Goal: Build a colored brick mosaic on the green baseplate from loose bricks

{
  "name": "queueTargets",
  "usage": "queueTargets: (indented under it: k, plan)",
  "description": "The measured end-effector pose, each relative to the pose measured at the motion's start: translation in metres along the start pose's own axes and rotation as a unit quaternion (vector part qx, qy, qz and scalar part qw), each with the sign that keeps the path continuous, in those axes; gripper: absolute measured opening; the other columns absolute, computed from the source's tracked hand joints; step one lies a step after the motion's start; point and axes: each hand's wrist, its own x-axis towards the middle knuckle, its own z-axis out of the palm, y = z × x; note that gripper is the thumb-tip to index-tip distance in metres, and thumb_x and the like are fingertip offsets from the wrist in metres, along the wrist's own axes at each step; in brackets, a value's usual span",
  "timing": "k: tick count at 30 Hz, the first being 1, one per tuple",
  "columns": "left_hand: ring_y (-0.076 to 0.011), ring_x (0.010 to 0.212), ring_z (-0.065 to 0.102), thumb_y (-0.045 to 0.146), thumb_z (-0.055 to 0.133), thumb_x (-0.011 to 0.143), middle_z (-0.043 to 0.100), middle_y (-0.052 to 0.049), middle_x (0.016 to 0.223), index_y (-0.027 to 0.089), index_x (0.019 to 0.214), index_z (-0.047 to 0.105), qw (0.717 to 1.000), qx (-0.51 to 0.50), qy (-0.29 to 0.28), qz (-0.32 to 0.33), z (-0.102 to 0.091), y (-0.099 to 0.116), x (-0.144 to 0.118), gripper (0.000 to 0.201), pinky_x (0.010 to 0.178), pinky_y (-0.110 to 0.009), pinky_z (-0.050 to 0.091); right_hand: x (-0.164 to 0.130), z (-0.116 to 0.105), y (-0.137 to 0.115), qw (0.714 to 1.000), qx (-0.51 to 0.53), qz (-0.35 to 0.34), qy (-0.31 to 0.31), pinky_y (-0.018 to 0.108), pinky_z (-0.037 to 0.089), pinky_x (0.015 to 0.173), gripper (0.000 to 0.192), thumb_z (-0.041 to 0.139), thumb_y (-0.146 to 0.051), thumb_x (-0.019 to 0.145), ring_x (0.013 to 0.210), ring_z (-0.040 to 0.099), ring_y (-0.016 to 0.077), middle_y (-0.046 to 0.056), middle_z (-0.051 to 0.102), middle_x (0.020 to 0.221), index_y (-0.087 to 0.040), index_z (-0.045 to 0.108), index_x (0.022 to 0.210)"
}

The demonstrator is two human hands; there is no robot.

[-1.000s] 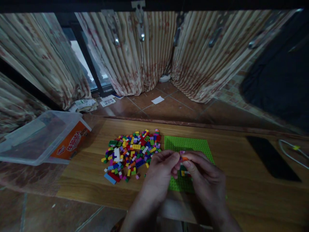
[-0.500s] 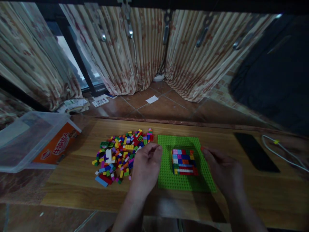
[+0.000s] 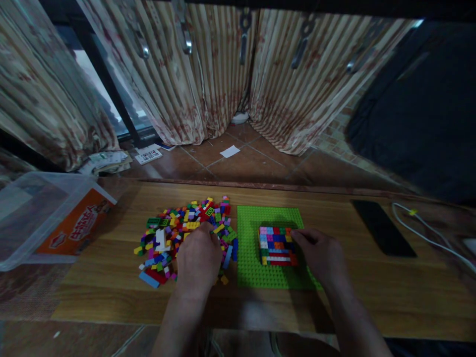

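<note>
The left hand (image 3: 199, 258) reaches forward, palm down, over the near right part of a heap of small coloured bricks (image 3: 178, 235) on the wooden table (image 3: 372, 292); its fingers curl down into the bricks, and whether they pinch one cannot be told, since the back of the hand hides the fingertips. The right hand (image 3: 320, 255) lies palm down on the right part of a green baseplate (image 3: 267, 218), its fingers loosely bent and its fingertips touching the right edge of a flat block of many-coloured bricks (image 3: 277, 245) pressed onto the middle of the plate. It rests against the block rather than pinching it. The baseplate lies just beside the heap, to its right. At the far left edge of the table a clear plastic tub (image 3: 44, 213) with an orange label lies tipped on its side; what it holds cannot be made out. To the right, well apart from the hands, lie a dark phone (image 3: 383, 228) and a white cable (image 3: 427, 230).
</note>
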Motion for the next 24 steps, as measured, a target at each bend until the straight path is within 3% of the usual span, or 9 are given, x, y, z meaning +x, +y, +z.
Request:
queueTargets:
  k: [5, 12, 18, 24]
  plan:
    - [-0.0269, 0.088, 0.069, 0.022, 0.044, 0.091, 0.073, -0.012, 0.087, 0.017, 0.108, 0.066, 0.998, -0.050, -0.022, 0.012, 0.002, 0.004, -0.001, 0.028, 0.076, -0.034, 0.047, -0.002, 0.001, -0.003, 1.000, -0.003, 0.009, 0.011, 0.032, 0.047, 0.059, 0.035, 0.062, -0.049, 0.077, 0.068, 0.068, 0.0243, 0.009, 0.075, 0.074, -0.018, 0.076, 0.078]
    - [-0.0211, 0.084, 0.067, 0.019, 0.047, 0.090, 0.071, -0.008, 0.091, 0.015, 0.111, 0.064, 0.966, -0.208, -0.098, 0.121, 0.022, 0.025, -0.012, 0.027, 0.076, -0.031, 0.047, -0.005, 0.008, -0.002, 0.999, 0.008, 0.006, 0.032, 0.032, 0.047, 0.057, 0.039, 0.064, -0.054, 0.075, 0.065, 0.068, 0.0245, 0.010, 0.075, 0.073, -0.017, 0.076, 0.076]
    - [-0.0242, 0.095, 0.066, 0.019, 0.047, 0.089, 0.069, -0.014, 0.110, 0.013, 0.117, 0.061, 0.959, -0.207, -0.132, 0.141, 0.034, 0.037, -0.019, 0.031, 0.085, -0.035, 0.048, -0.003, 0.007, -0.001, 1.000, 0.018, 0.012, 0.004, 0.032, 0.049, 0.060, 0.041, 0.066, -0.055, 0.073, 0.070, 0.070, 0.0259, 0.010, 0.076, 0.076, -0.017, 0.077, 0.082]
    - [-0.0264, 0.104, 0.064, 0.018, 0.046, 0.089, 0.068, -0.015, 0.113, 0.014, 0.118, 0.060, 0.965, -0.177, -0.131, 0.140, 0.038, 0.036, -0.021, 0.032, 0.091, -0.037, 0.047, 0.002, -0.002, 0.004, 0.999, -0.002, 0.037, -0.019, 0.032, 0.048, 0.059, 0.048, 0.051, -0.055, 0.082, 0.070, 0.070, 0.0261, 0.010, 0.076, 0.076, -0.015, 0.078, 0.083]
